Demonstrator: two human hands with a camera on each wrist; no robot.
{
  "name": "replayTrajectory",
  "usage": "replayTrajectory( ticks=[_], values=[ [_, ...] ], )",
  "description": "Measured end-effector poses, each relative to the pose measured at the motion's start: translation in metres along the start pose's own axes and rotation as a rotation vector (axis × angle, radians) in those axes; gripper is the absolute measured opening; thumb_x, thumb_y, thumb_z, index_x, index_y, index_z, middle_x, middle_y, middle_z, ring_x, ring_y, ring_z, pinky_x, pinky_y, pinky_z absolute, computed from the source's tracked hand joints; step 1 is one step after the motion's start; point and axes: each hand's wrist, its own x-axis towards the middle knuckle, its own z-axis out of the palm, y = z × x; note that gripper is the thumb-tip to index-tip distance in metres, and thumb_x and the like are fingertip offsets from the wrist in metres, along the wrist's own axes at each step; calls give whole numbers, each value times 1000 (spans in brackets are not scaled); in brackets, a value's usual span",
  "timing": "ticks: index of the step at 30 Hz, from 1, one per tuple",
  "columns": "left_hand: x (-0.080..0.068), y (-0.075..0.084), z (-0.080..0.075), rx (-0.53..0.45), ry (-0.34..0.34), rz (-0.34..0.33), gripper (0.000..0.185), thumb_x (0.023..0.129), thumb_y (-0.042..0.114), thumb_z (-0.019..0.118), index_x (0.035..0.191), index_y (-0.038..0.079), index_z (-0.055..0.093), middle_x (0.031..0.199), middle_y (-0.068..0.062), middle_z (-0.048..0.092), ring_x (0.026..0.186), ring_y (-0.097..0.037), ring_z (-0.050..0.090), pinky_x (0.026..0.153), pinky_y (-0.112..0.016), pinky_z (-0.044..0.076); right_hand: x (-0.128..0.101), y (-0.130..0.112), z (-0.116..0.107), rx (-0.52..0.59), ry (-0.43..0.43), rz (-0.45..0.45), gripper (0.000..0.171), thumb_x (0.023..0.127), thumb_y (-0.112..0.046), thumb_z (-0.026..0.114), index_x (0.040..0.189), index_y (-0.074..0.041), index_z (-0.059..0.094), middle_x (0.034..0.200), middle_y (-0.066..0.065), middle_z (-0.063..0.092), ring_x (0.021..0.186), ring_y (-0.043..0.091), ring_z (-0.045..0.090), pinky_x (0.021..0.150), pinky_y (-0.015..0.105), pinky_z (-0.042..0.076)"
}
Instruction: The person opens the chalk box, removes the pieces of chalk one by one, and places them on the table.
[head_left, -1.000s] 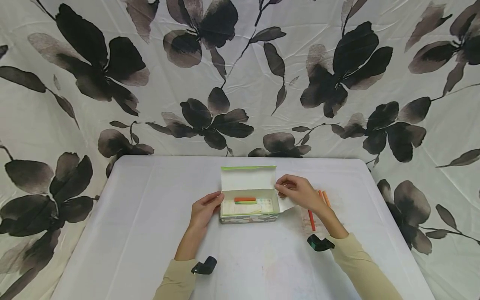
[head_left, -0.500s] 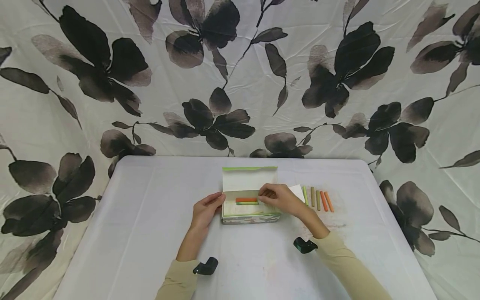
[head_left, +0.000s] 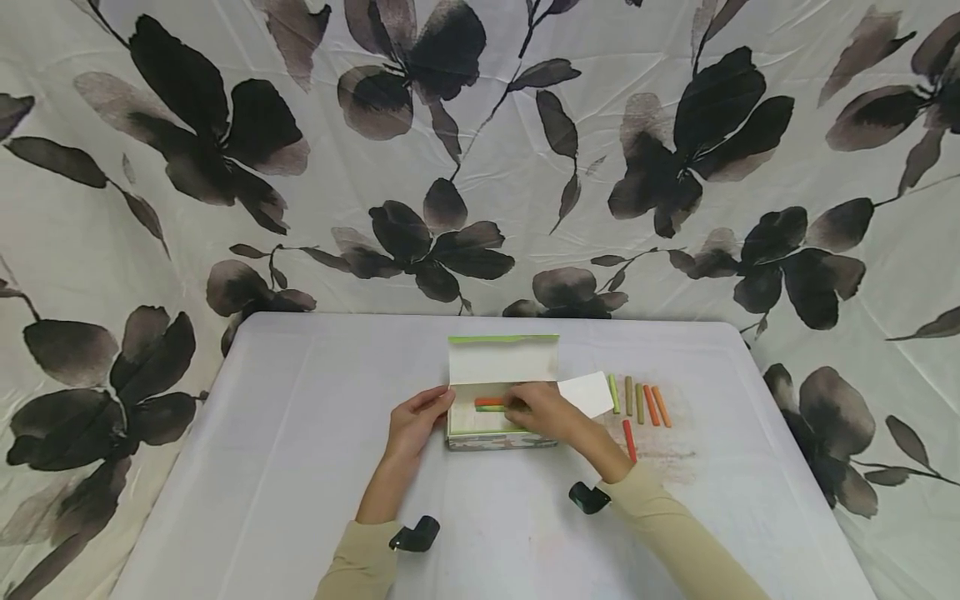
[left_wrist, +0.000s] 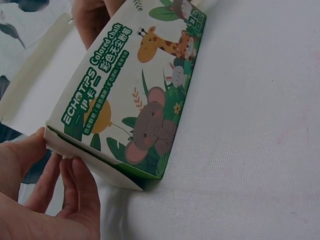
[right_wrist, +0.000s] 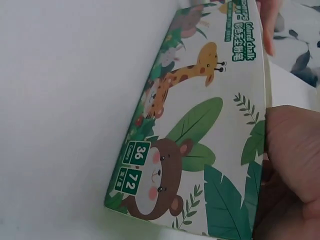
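A chalk box (head_left: 502,443), printed with animals and "Colored chalk", stands with its lid (head_left: 502,358) raised at the back. My left hand (head_left: 412,421) holds its left end. In the left wrist view, the thumb lies at the corner and curled fingers press the end flap (left_wrist: 95,167). An orange chalk stick (head_left: 490,402) and a green chalk stick (head_left: 487,409) lie side by side inside. My right hand (head_left: 543,411) reaches in from the right, its curled fingers pinching at the right ends of the sticks; the fingertips are partly hidden. The box front hides them in the right wrist view.
The right end flap (head_left: 588,392) of the box is folded outward. Beyond it lies a row of several green, olive and orange chalk sticks (head_left: 639,404), with a red stick (head_left: 628,440) in front. Chalk dust marks the white tablecloth (head_left: 285,467) there. A floral curtain hangs behind.
My right hand has left the right end flap and moved left into the box, over the chalk sticks. This uncovers the flap and outer sticks. My left hand has stayed on the box.
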Motion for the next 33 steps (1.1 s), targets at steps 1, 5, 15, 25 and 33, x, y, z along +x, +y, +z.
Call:
replayTrajectory(
  ticks=[1,5,15,25,33],
  values=[
    [0,0,0,-1,-2,2,39,92,18,81,124,-2,71,102,-4,74,88,-11,65,72,-18,54,1,-1,1,-16,-2,6,11,95,-4,72,104,3,72,97,11,73,86,21,65,79,35,56],
    [0,0,0,-4,-5,9,39,92,17,80,124,-2,70,103,-5,74,87,-10,65,72,-18,54,4,-4,4,-69,-19,33,10,95,-4,71,103,3,72,96,11,72,82,19,63,75,34,54],
    [1,-2,-1,-16,-19,22,42,92,19,81,125,-3,69,107,-8,74,94,-16,67,74,-18,55,4,-11,1,-64,-75,99,20,96,-7,72,112,4,70,102,11,71,91,24,65,82,41,55],
    [2,-2,0,-29,-14,27,37,92,15,80,123,-3,71,102,-7,74,90,-16,67,72,-19,56,5,-12,-1,-105,-114,71,24,96,-7,72,118,4,69,114,15,71,109,32,65,96,46,53],
    [2,-3,-1,-41,-21,32,39,92,16,80,123,-6,69,103,-8,73,89,-15,67,71,-19,56,8,-18,-3,-122,-152,71,28,94,-5,74,120,5,69,114,16,70,107,32,65,94,46,53]
  ],
)
